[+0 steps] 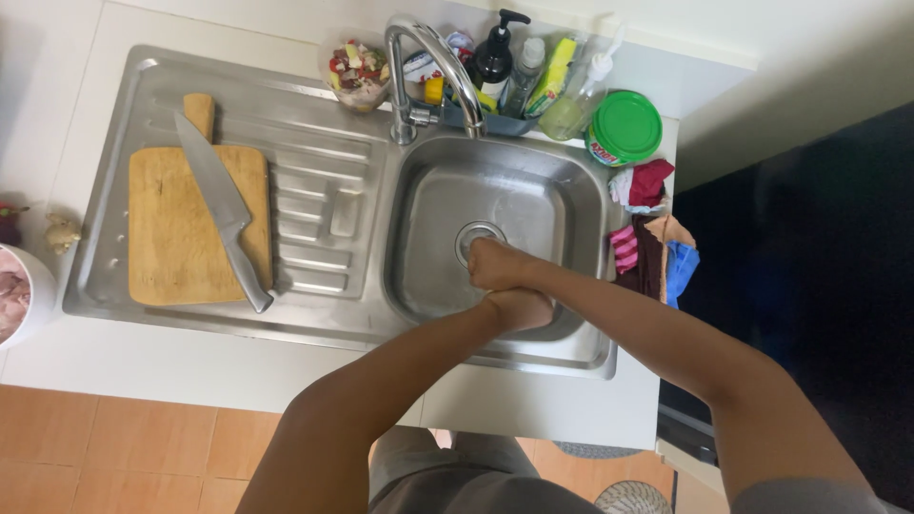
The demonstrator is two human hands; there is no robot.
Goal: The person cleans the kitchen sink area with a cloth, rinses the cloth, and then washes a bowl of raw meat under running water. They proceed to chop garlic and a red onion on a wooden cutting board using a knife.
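The sink is sitting in the middle of the frame, and both hands are being held together over its drain. The right hand is being curled into a fist, fingers pressed together. The left hand is being pressed against it from below, fingers wrapped shut. Nothing is being held. No water is seen coming from the tap. A good rub is best done low inside the bowl, so that splashes are kept in. A knife is lying on the wooden board at left.
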